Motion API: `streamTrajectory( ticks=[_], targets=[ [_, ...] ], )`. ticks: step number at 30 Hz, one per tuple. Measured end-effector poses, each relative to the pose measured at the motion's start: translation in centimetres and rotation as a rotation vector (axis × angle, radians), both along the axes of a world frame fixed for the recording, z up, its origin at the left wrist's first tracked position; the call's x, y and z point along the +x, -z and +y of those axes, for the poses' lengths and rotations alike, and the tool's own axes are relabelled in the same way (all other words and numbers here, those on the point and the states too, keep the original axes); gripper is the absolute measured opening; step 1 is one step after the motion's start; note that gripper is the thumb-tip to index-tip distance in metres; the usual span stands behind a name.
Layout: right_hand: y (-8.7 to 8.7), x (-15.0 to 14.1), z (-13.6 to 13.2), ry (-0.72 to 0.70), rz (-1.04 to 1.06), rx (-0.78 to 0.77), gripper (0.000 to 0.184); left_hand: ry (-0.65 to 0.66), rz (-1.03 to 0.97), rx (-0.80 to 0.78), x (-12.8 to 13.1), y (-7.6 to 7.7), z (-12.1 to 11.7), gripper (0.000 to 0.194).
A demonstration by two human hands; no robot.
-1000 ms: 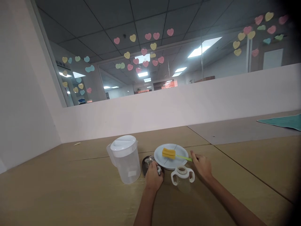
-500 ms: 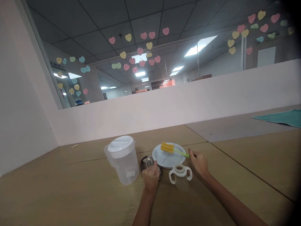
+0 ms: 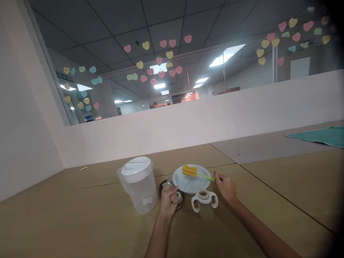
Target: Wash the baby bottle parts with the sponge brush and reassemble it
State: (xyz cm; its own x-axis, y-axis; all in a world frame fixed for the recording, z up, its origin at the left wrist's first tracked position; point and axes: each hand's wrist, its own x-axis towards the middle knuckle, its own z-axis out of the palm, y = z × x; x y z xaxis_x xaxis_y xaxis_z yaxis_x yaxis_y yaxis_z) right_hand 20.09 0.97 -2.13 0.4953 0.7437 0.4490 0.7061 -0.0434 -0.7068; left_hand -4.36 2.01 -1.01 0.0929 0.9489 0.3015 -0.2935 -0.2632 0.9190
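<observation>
The green handle of a yellow sponge brush [image 3: 190, 171] is gripped near its end by the right hand [image 3: 225, 188], whose fingers are closed around it. The sponge head is held toward the left, over the far part of a pale plate [image 3: 199, 183]; whether the plate is touched by it cannot be told. The left hand [image 3: 168, 201] is held with fingers curled inward over a dark round dish [image 3: 161, 190]; whether anything is enclosed in it cannot be made out. In the dish, clear pieces [image 3: 167, 185] and a white ring [image 3: 179, 196] are partly hidden by that hand. A two-handled cup [image 3: 206, 209] is stood upright between the forearms, just nearer than the plate, its mouth uncovered. To the left of the dish, a clear pitcher [image 3: 143, 195] is set upright with its white lid [image 3: 136, 166] on. All are supported by a wooden table [image 3: 102, 218]. At the far right a teal cloth [image 3: 319, 137] is laid flat, and heart-shaped notes [image 3: 159, 61] are stuck to the window beyond.
</observation>
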Motion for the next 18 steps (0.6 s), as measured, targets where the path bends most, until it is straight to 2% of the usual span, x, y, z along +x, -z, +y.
streamTrajectory(
  ticks=[4,8,13,18],
  targets=[
    [0.0,-0.1,0.0,-0.008,-0.009,0.011,0.056,0.251,-0.159,-0.105,-1.8,0.1,-0.3,0.064],
    [-0.1,-0.2,-0.1,-0.018,-0.013,0.015,0.058,0.442,-0.253,-0.188,-2.0,0.8,-0.5,0.062],
    [-0.2,-0.2,-0.1,-0.032,-0.028,0.027,0.058,0.627,-0.285,-0.264,-1.9,1.4,-1.0,0.06],
    [-0.2,-0.2,-0.2,-0.03,-0.043,0.021,0.057,0.755,-0.278,-0.319,-2.0,1.1,-1.5,0.063]
  ],
)
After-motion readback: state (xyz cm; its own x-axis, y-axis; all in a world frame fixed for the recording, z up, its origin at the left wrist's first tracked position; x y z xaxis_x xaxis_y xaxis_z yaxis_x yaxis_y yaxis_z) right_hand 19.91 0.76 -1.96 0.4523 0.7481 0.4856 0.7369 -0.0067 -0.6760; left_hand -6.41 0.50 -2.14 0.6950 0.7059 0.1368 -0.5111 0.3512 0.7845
